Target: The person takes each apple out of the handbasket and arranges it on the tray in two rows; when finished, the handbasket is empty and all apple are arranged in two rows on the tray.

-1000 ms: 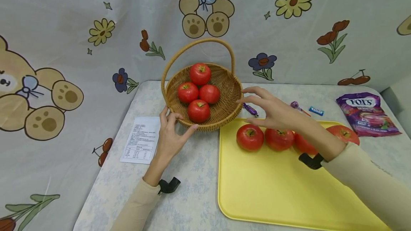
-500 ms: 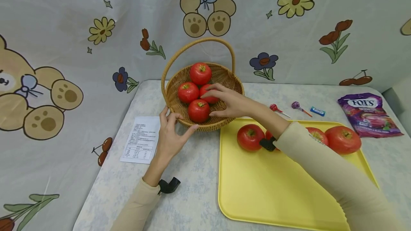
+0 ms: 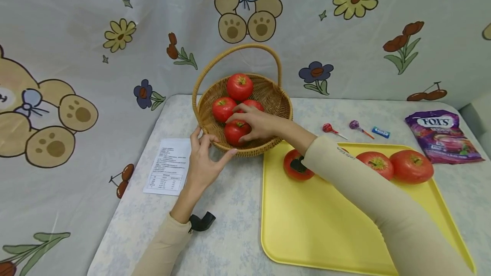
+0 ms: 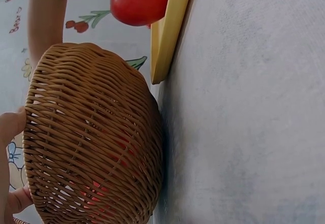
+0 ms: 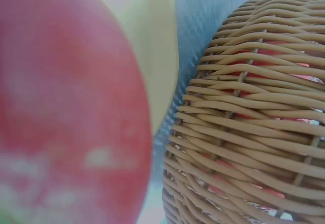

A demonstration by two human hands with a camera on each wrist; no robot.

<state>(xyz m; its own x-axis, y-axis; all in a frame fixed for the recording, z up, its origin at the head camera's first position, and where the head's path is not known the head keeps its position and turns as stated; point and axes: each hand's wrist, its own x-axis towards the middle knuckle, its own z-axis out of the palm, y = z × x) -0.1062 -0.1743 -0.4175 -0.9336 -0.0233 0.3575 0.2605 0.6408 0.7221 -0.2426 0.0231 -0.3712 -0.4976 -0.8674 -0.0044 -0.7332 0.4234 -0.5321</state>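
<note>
A wicker basket [image 3: 283,99] with a hoop handle holds several red fruits. My right hand [image 3: 245,127] reaches into it from the right, with fingers and thumb curled round the front red fruit [image 3: 233,133]. My left hand [image 3: 207,148] cups the basket's near left wall, thumb along the wicker. The left wrist view shows the basket [image 4: 91,132] side on, with fingertips [image 4: 10,127] at its edge. On the yellow tray [image 3: 307,225] lie three more red fruits; one [image 3: 293,169] is partly hidden by my sleeve. The right wrist view shows the basket [image 5: 254,132] and a blurred red fruit [image 5: 66,107].
A printed sheet [image 3: 168,167] lies left of the basket. Behind the tray are two lollipops [image 3: 330,129], a small blue candy [image 3: 380,132] and a purple candy bag [image 3: 441,137]. A bear-print curtain hangs behind and to the left of the table.
My right hand has moved left from above the tray's far edge into the basket and closed on the front fruit. The left hand and the basket have stayed put.
</note>
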